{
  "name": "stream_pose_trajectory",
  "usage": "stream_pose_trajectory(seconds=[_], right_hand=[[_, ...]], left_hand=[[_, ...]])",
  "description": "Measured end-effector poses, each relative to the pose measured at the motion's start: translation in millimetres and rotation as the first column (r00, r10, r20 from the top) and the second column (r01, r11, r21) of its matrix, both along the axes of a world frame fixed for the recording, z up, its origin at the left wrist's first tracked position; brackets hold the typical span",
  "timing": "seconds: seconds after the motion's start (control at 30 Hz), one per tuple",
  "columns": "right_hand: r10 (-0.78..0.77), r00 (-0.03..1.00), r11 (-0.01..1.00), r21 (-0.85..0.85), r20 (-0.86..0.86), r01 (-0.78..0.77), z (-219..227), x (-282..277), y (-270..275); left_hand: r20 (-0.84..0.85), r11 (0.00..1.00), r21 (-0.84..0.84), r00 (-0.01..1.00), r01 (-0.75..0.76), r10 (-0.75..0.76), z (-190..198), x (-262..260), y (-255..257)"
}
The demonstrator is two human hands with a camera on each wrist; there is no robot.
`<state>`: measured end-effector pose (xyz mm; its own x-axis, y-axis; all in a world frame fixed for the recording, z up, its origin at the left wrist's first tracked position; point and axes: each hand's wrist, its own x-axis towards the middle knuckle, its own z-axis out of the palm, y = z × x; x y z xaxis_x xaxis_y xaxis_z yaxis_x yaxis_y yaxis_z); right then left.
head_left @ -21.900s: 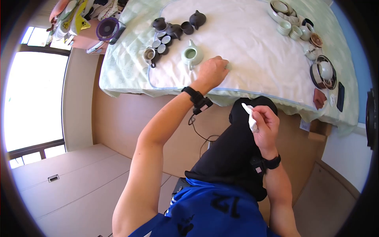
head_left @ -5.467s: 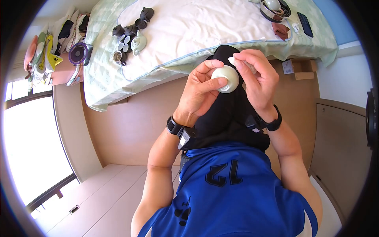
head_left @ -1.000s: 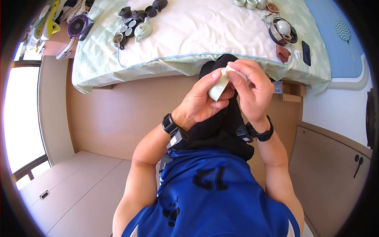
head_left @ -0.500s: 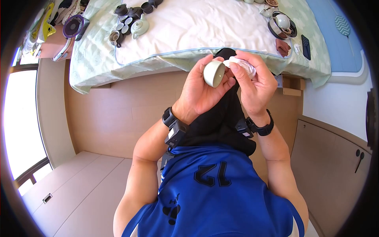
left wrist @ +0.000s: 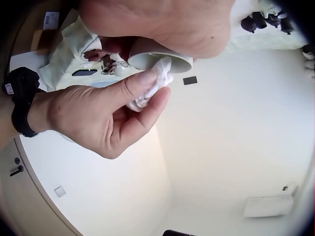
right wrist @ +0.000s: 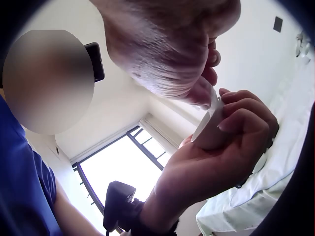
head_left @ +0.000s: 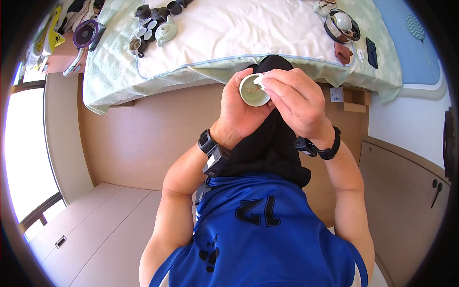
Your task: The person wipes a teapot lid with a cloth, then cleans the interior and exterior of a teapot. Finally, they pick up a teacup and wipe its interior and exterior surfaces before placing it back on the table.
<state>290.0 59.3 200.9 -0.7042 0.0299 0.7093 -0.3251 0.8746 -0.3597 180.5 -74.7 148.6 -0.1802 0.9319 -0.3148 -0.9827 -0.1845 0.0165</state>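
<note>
A pale green cup (head_left: 252, 95) is gripped by the left hand (head_left: 234, 111), its mouth turned up toward the head camera. The right hand (head_left: 299, 100) pinches a crumpled white tissue (head_left: 260, 81) between thumb and fingers, and the tissue touches the cup's rim at the right. Small reddish marks show inside the cup. In the left wrist view the tissue (left wrist: 160, 81) reaches into the mouth of the cup (left wrist: 142, 60). The right wrist view has the left hand's fingers curled round the cup (right wrist: 212, 132), with the right hand (right wrist: 172, 49) above it.
On the cloth-covered table (head_left: 229, 33), a pale green teapot (head_left: 166, 31) stands beside dark teapots and small cups at the left. A bowl (head_left: 342, 21), a brown cloth (head_left: 343, 53) and a phone (head_left: 371, 52) are at the right. The person's knees are below the hands.
The left hand has turned the cup so its mouth faces the head camera. The right hand has brought the tissue left, onto the cup's rim.
</note>
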Motion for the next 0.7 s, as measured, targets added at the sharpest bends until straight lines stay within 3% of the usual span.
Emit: stream_pose_trajectory(seconds=[0.2,0.3,0.5,0.7], right_hand=[[-0.026,0.98,0.989,0.147,0.196,-0.004,7,3,-9],[-0.041,0.967,0.996,0.082,0.251,0.021,0,5,-15],[0.045,0.937,0.938,-0.336,0.345,0.079,-17,10,-22],[0.133,0.89,0.653,-0.715,0.435,0.252,-20,14,-22]], left_hand=[[-0.17,0.998,-0.037,0.984,-0.059,0.052,-3,1,-1],[-0.293,0.982,-0.131,0.952,-0.137,0.093,-3,7,7],[-0.384,0.926,-0.315,0.92,-0.207,0.075,-8,13,12],[-0.423,0.914,-0.305,0.898,-0.268,0.121,-8,11,16]])
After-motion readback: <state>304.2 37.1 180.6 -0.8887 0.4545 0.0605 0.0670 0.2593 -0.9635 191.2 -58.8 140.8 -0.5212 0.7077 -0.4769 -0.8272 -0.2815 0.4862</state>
